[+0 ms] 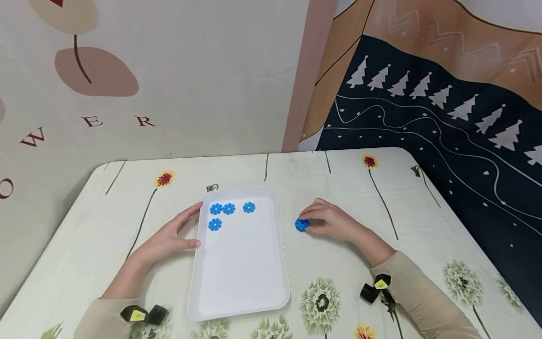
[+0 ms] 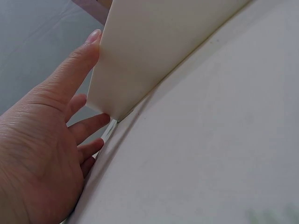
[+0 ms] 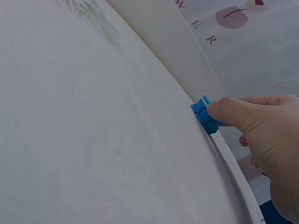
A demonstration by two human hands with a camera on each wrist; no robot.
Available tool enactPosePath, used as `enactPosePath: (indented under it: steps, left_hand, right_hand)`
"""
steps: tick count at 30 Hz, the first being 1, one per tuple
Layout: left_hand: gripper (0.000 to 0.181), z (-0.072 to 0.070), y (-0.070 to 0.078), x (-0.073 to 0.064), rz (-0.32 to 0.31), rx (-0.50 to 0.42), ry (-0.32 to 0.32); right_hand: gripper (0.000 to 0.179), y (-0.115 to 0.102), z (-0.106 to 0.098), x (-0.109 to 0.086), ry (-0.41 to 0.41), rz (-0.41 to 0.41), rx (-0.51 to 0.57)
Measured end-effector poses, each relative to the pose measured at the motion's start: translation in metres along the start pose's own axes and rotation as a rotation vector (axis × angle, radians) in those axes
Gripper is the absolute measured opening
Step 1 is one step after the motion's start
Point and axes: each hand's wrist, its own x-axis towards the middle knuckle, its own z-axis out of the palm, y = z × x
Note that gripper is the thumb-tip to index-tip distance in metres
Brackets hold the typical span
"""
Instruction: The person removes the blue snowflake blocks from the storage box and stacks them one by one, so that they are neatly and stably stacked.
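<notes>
Left hand [image 1: 168,238] is standing spread at the left edge of the white tray [image 1: 241,268]: thumb well apart from the fingers, thumb tip and fingertips touching the tray's side wall without closing on a disc. The left wrist view is showing the thumb lying along the wall's outer face, fingers reaching out near a corner.

Right hand [image 1: 333,222] is pinching a small blue stack [image 1: 301,225] between thumb and fingers. The right wrist view is showing several notched pieces packed face to face; exact count cannot be told. The stack is sitting just off the tray's right edge, outside it, low over the worktop [image 1: 345,273]; whether it is touching the cloth cannot be told.

Inside the tray, four blue discs are lying flat towards the far end, nearer the left hand than the right. Row one: far-left disc [image 1: 216,209] and second disc [image 1: 229,208] are touching or nearly so; third disc [image 1: 249,207] is lying apart, to their right. Row two: near disc [image 1: 215,224] is lying just below the far-left one. The tray is resting between both hands.
</notes>
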Motion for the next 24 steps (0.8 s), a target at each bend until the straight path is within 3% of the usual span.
enactPosePath:
  steps: [12,24]
  left_hand:
    - [0.095,0.0000,0.0015,0.0003,-0.011,-0.013,-0.001]
    - [0.095,-0.0002,0.0036,-0.0001,-0.016,-0.013,-0.001]
  right_hand:
    - [0.027,-0.0020,-0.0005,0.0008,-0.034,0.038,0.001]
    - [0.026,-0.0015,-0.0005,0.0008,-0.025,0.024,0.014]
